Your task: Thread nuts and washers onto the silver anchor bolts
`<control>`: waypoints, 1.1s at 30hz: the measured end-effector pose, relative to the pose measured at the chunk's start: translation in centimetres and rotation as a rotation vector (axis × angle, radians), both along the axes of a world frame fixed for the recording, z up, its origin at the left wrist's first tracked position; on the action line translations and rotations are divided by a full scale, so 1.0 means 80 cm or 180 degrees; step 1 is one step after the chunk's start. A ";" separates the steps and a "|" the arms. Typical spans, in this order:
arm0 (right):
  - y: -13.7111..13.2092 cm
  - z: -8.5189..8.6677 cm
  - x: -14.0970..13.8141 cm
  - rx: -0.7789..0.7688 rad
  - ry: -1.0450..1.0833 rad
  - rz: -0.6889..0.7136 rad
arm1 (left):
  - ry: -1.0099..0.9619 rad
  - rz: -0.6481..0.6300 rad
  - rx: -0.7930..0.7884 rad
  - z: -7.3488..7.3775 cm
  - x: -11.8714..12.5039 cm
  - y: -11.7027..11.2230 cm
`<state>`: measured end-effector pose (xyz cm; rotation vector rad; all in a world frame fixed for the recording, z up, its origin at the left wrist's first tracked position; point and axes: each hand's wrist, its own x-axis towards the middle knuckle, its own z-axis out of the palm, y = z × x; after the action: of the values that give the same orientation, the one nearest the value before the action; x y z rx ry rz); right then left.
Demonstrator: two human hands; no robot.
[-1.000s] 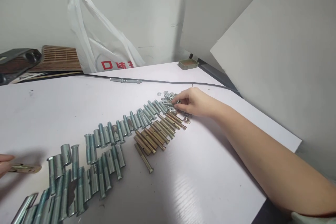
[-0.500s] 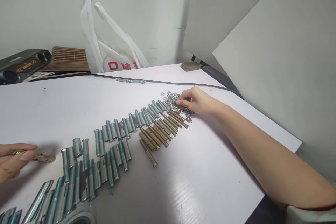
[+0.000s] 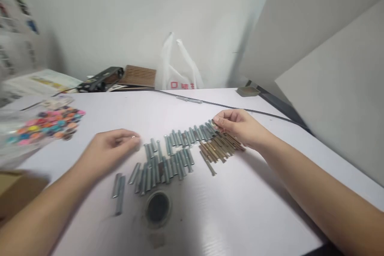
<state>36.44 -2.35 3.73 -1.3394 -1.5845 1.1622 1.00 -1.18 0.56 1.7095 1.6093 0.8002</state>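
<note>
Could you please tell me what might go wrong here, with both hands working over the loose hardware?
The small part pinched in the right hand could slip and get lost among the silver metal sleeves. The left hand might scatter those loose sleeves, and the round hole in the white table could swallow one.

Table (image 3: 240, 208) layout: sleeves (image 3: 168, 156) run in a band across the middle, bolts (image 3: 220, 148) just right of them, touching the band's right end. Left hand (image 3: 111, 150) sits at the band's left end, right hand (image 3: 240, 126) over the bolts' far edge. Round ring (image 3: 158, 208) near side of the sleeves. Bag of beads (image 3: 45, 124) far left. Cable (image 3: 210, 104) behind the row; plastic bag (image 3: 180, 68) and small tray (image 3: 248, 91) at the far edge against the wall.
</note>
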 end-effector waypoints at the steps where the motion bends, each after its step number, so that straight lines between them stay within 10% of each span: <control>1: 0.002 0.007 -0.023 0.0022 0.0164 0.0101 | -0.0013 -0.0119 -0.0016 0.003 0.001 -0.001; 6: 0.026 0.031 -0.142 0.0178 0.0350 0.0630 | -0.0357 -0.0506 -0.0127 0.003 -0.002 -0.001; 14: 0.058 -0.006 -0.237 0.0506 -0.0265 0.0994 | -0.0552 -0.0811 -0.0073 -0.006 -0.012 0.007; 26: 0.052 -0.010 -0.212 0.0534 -0.0689 0.1107 | -0.0374 -0.0879 -0.0230 -0.006 -0.013 0.009; 33: 0.034 0.039 -0.061 0.0877 -0.1567 -0.0202 | 0.0101 -0.0741 -0.0105 -0.004 -0.014 0.010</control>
<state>31.59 0.38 6.81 -1.5467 -1.9430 0.5669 -0.15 -0.40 0.24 1.8520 1.4029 0.6316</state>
